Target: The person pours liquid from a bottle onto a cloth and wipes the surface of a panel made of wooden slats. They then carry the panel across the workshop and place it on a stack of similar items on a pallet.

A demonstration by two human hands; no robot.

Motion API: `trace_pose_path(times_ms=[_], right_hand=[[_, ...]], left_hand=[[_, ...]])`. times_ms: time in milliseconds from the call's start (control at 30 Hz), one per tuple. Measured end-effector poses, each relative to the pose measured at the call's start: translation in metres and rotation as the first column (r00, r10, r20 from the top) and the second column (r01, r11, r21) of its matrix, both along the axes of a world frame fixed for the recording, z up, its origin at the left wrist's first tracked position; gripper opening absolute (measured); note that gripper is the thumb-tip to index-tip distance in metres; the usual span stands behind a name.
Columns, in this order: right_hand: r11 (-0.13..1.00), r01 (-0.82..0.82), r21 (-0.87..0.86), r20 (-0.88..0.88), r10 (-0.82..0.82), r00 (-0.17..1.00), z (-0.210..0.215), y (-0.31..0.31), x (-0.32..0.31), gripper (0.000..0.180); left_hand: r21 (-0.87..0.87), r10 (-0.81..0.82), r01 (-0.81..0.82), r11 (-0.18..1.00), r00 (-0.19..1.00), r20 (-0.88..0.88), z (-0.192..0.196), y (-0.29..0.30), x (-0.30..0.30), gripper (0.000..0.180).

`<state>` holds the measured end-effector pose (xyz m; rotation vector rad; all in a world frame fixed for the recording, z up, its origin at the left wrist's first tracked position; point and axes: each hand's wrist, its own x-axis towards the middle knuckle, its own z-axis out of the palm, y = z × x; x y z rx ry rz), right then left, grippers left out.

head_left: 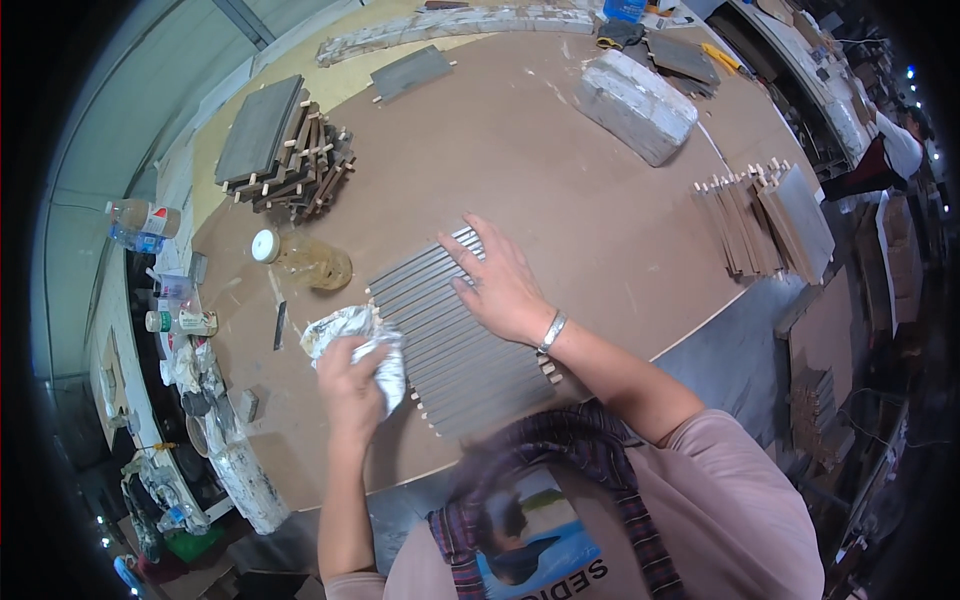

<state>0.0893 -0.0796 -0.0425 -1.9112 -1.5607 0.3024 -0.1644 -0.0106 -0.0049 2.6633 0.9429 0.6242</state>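
My left hand (350,388) is closed on a crumpled white rag (348,323), at the left edge of a row of narrow grey wooden boards (478,375). The boards lie side by side, with short pale dowel pegs sticking out at their ends. Across the far right part of that row rests my right hand (508,298), fingers spread and holding nothing. Just beyond the rag a glass jar (320,266) with a white lid and yellowish contents lies on its side.
The brown worktable (560,180) carries a pile of doweled boards (258,135) at far left and a single board (412,74) behind. A white-smeared block (640,105) sits far right, near another board stack (765,220). Bottles (142,222) stand left. A person (890,150) is off to the right.
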Motion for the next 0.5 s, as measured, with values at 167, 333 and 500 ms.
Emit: trace_pose_path(times_ms=[167,333,500], right_hand=[[0.999,-0.031,0.011,0.017,0.03,0.999,0.011,0.002,-0.002,0.056],[0.925,-0.37,0.082,-0.335,0.376,0.864,0.07,0.025,-0.041,0.058],[0.815,-0.568,-0.116,-0.826,0.238,0.511,0.075,0.07,-0.085,0.042]], left_hand=[[-0.809,0.551,-0.075,0.584,0.768,0.326,0.011,0.011,-0.037,0.038],[-0.853,0.663,0.25,0.458,0.544,0.515,0.037,0.013,-0.029,0.06],[-0.723,0.562,0.431,0.54,0.454,0.691,0.056,0.015,-0.037,0.077]])
